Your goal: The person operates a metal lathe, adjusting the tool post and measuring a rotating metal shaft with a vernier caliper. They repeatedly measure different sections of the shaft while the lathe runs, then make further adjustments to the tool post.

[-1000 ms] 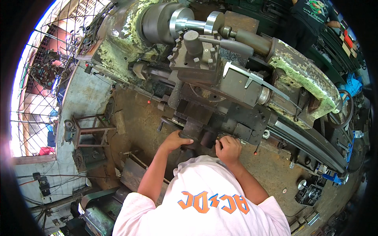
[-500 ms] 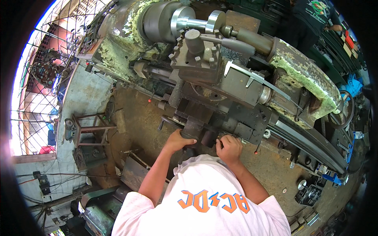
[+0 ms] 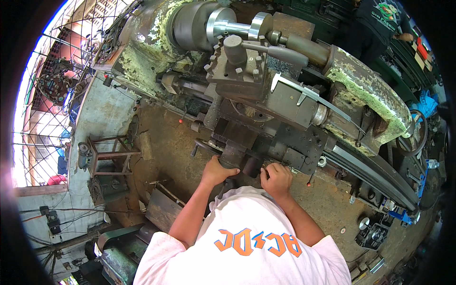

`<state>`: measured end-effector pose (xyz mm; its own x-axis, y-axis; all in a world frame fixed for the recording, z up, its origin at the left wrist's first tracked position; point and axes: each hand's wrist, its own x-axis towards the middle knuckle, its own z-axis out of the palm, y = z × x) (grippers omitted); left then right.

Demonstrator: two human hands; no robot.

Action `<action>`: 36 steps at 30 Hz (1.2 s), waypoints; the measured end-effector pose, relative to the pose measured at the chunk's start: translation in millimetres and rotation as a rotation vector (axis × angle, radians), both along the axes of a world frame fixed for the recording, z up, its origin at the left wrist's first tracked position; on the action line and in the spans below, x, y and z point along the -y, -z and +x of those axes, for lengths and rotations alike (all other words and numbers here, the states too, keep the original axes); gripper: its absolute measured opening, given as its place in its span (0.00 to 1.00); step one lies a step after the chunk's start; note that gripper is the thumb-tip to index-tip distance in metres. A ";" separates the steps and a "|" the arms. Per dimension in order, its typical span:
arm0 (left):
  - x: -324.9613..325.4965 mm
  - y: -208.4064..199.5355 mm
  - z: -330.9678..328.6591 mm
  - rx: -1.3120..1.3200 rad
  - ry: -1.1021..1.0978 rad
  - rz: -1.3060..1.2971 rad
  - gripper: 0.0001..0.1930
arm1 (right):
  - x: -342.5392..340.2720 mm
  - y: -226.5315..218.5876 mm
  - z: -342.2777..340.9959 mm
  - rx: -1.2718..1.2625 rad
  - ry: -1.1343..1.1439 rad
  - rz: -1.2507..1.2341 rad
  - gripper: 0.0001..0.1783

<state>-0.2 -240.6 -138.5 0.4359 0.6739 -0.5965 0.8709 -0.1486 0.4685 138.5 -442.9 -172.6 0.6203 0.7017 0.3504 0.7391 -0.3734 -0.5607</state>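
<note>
I stand at a metal lathe with both hands by the dark handle [image 3: 252, 166] at the front of its cross slide. My left hand [image 3: 219, 171] is closed over the left part of that handle, thumb stretched toward the middle. On the right, the fingers of my right hand [image 3: 278, 179] are curled in beside the handle's end; what they grip is hidden. Farther off, a shiny spool-shaped metal workpiece [image 3: 241, 30] sits between the chuck [image 3: 191, 27] and the tailstock centre [image 3: 275, 37]. In front of it stands the tool post [image 3: 236, 71] with its long lever.
A caliper [image 3: 308, 92] lies across the top slide. At the right is the tailstock [image 3: 365, 85] with its handwheel [image 3: 412, 133]. A small metal stand [image 3: 111, 154] is on the floor at left. Another person [image 3: 375, 23] stands behind the lathe, far right.
My left hand has shifted very slightly along the handle. My right hand, the workpiece and the lathe parts look the same. The person behind has moved a little.
</note>
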 end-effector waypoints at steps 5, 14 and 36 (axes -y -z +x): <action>6.9 -4.9 3.6 -0.021 -0.003 0.056 0.54 | -0.1 0.9 -0.1 0.000 -0.003 0.003 0.11; 19.5 -4.7 7.0 -0.058 -0.003 0.161 0.54 | -0.5 -1.1 -0.4 -0.013 -0.001 -0.009 0.10; -21.8 8.6 -11.5 0.008 0.182 -0.073 0.54 | -0.9 6.6 -1.3 0.054 -0.018 -0.113 0.11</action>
<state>-11.7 -218.8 -147.1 0.5520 0.5384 -0.6368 0.8287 -0.2691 0.4908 137.2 -442.1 -179.2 0.5892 0.7496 0.3015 0.7745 -0.4178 -0.4749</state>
